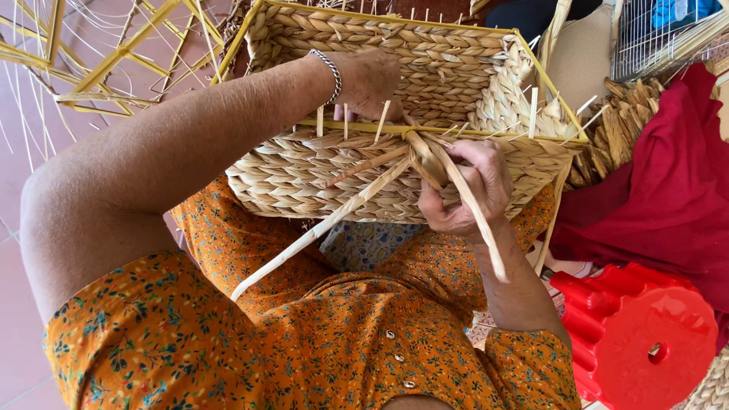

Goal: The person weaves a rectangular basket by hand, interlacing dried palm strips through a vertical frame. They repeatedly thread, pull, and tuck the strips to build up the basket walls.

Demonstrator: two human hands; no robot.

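Woven basket (pixel 357 178), rectangular and plaited from pale dried rush over a yellow frame, rests on the person's lap. Left hand (pixel 370 82) reaches over the near rim (pixel 364 127), arm bent, fingers curled inside; what they clasp cannot be told. Right hand (pixel 465 190) pinches flat, stiff rush strands (pixel 425 159) against the outer wall. A red plastic stool (pixel 645 334) stands nearby.

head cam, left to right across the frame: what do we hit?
Loose frame rods on the tiled floor → left hand inside the woven basket → right hand gripping reed strands at the basket's front wall → red cloth, with the red plastic stool below it.
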